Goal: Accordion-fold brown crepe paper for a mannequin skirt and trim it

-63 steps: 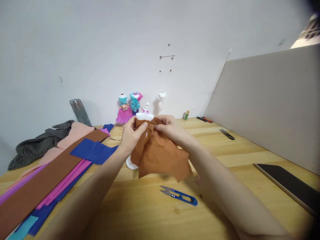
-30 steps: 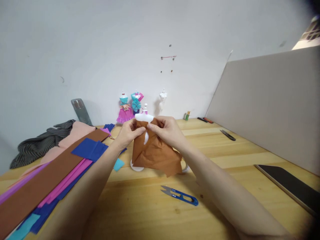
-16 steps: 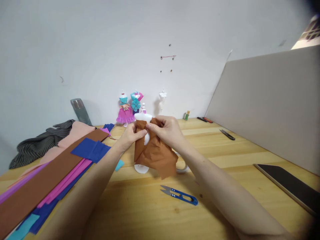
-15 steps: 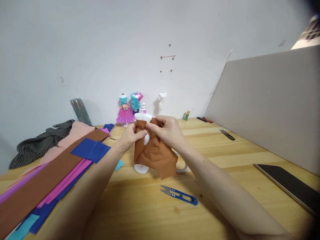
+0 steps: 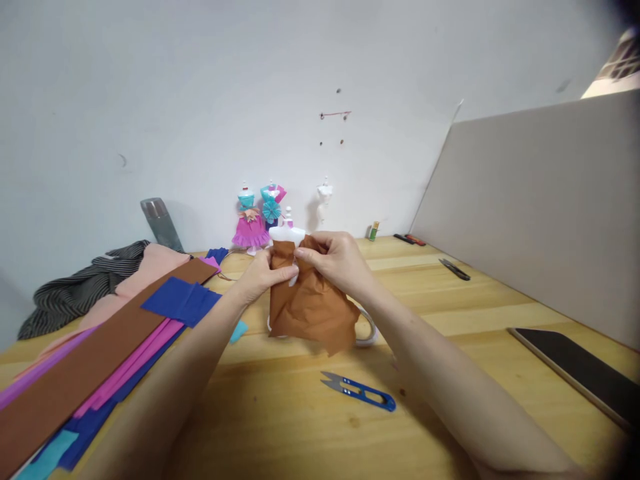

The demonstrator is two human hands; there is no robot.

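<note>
A small white mannequin (image 5: 287, 234) stands upright on the table, with brown fabric (image 5: 313, 307) wrapped around its body below the shoulders. My left hand (image 5: 263, 272) pinches the fabric at the left side, thumb laid across the front. My right hand (image 5: 333, 257) grips the gathered upper edge on the right, its thumb near the middle of the chest. Between the two thumbs a narrow strip of white body shows through a gap. The fabric's lower corner hangs loose to the right and covers most of the mannequin's base.
Blue thread snips (image 5: 359, 391) lie in front of the mannequin. A white ring-shaped roll (image 5: 369, 330) sits behind the fabric. Strips of coloured fabric (image 5: 185, 300) cover the left, near a bottle (image 5: 163, 223). Dressed mannequins (image 5: 250, 227) stand at the wall. A phone (image 5: 575, 373) and scissors (image 5: 455, 269) lie right.
Both thumbs have come closer together, and the white gap between the fabric edges has narrowed. The loose fabric now hangs over the base, and its lower corner has shifted slightly up and right.
</note>
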